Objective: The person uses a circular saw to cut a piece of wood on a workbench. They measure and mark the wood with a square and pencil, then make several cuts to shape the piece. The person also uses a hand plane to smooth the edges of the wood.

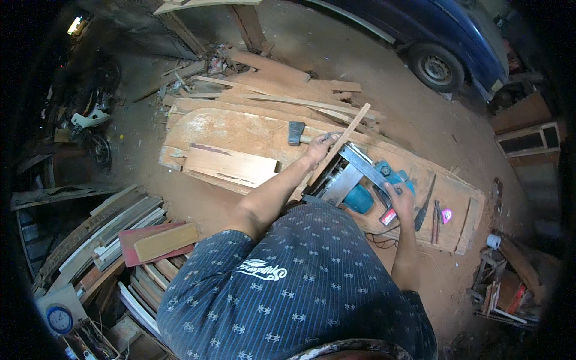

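My left hand (321, 147) grips a narrow wooden strip (356, 120) held diagonally alongside an upturned teal power planer (359, 198) with a long metal bed (341, 186). My right hand (401, 195) is at the end of the planer's metal fence (366, 165), its fingers curled; exactly what they grip is unclear. An axe head (296, 132) lies just left of my left hand. Right of my right hand lie a long dark tool (427, 204), pliers (436, 225) and a pink object (446, 216); a red-and-white item (387, 216) sits below it.
A large sawdust-covered board (213, 123) bears a pale plank (225, 162). Offcuts (270, 66) lie behind it. A blue vehicle (468, 42) stands at the back right, a motorcycle (90, 120) at left. Stacked timber (120, 228) lies lower left, scrap wood (510, 282) lower right.
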The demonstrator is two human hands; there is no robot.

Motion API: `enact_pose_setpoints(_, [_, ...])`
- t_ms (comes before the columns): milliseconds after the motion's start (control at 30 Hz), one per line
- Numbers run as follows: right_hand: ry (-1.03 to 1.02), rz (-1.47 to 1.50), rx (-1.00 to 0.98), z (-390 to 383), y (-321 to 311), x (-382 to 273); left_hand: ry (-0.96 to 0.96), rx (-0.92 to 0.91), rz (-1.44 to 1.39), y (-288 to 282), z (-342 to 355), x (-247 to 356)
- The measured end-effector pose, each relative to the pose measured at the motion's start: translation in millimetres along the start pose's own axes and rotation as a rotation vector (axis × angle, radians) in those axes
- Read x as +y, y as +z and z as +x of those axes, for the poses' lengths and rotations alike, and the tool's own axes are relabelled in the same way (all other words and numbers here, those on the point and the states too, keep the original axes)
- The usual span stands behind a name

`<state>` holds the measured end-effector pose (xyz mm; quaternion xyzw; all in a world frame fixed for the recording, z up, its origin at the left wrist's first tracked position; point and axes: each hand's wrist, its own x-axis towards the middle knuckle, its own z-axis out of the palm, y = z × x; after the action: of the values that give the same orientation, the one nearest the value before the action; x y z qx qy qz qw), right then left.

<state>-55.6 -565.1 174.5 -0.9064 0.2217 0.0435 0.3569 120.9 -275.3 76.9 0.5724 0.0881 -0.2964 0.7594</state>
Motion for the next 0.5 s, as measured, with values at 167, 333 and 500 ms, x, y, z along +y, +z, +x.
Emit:
enact_pose_setpoints(167, [0.016, 0.05, -0.035, -1.0, -1.6, -0.4, -0.021, 0.007, 0.002, 0.1, -1.9, 3.3])
enact_pose_setpoints(333, [-0.019, 0.045, 0.004, -2.2, 3.0, 2.8, -0.006, -0.018, -0.061, 1.9, -4.1, 4.1])
enact_pose_setpoints(500, [-0.038, 0.017, 0.015, -7.5, 5.2, -6.7, -0.016, -0.001, -0.01, -5.1, 2.2, -3.6])
